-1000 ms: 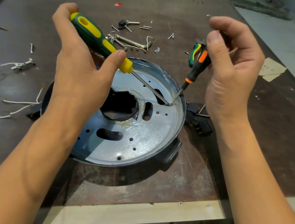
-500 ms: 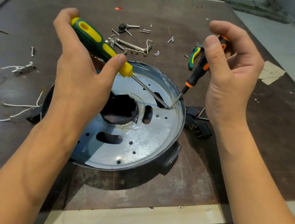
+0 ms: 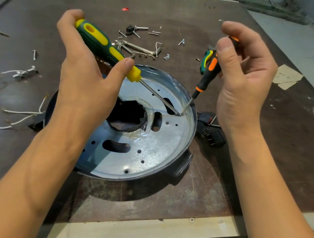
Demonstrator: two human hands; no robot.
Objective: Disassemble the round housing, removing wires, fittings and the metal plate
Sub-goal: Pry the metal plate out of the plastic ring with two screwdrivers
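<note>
- Steel plate (image 3: 158, 150) is lying in the housing (image 3: 180, 168) on the table (image 3: 161, 202).
- Left hand (image 3: 81, 84) is gripping a yellow screwdriver (image 3: 100, 42), fingers curled round it.
- Right hand (image 3: 241, 85) is pinching an orange screwdriver (image 3: 206, 77); both tips are meeting at the plate's right edge.

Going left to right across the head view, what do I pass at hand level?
White wires → left hand → green-yellow screwdriver → orange-black screwdriver → right hand → paper scrap.

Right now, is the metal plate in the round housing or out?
In: the silver perforated metal plate lies seated within the dark round housing.
</note>
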